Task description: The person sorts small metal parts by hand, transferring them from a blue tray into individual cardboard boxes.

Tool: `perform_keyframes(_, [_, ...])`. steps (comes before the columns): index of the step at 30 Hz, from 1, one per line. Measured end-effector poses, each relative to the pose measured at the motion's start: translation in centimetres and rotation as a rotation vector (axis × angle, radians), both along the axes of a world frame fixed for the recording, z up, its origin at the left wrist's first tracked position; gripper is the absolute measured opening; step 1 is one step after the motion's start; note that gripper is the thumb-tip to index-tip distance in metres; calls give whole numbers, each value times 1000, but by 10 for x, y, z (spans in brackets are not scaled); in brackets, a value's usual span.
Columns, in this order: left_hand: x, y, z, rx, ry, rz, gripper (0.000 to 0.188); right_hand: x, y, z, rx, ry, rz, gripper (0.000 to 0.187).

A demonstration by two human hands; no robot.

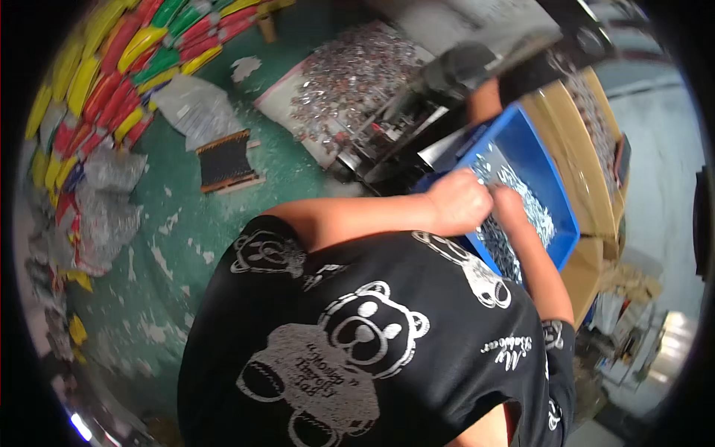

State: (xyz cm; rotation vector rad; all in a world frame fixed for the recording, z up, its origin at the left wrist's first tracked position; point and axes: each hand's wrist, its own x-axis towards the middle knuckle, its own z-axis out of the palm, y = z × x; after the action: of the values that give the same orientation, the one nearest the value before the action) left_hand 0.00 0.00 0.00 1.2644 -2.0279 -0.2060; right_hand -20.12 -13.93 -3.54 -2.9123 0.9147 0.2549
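Note:
A blue plastic bin [555,175] holds a loose heap of small shiny metal pieces [532,201]. Over its near left side my two hands meet. My left hand [460,201] is closed, knuckles up, with its arm reaching across from the left. Against it, my right hand [506,207] is closed too, and looks slightly blurred. Whatever the fingers pinch is hidden between the hands.
Beyond the bin stands a dark machine [417,112], with another person's black-sleeved arm [488,100] beside it. An open cardboard box [573,149] adjoins the bin's right side. Small parts [357,74] cover a floor sheet. Colourful packets [112,82] lie piled at far left.

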Motion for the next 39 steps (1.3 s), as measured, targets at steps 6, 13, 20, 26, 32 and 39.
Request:
perform_keyframes(6, [17, 6, -8, -16, -19, -60, 11, 19, 28, 51, 494, -354, -527, 16])
perform_keyframes(13, [30, 3, 3, 12, 6, -81, 11, 129, -5, 99, 549, -765, -526, 23])
perform_keyframes(20, [24, 0, 9, 4, -47, -121, 9, 107, -21, 107, 720, -1220, -475, 33])
perform_keyframes(26, [15, -3, 19, 190, -197, -55, 18, -88, 67, 77, 423, -1275, -854, 28])
perform_keyframes(32, [19, -1, 12, 175, -310, -31, 20, -268, 204, 24, -140, -1388, -1482, 26])
perform_keyframes(39, [-75, -11, 78, 237, -347, -564, 37, -392, 384, -61, -956, -157, -2196, 42])
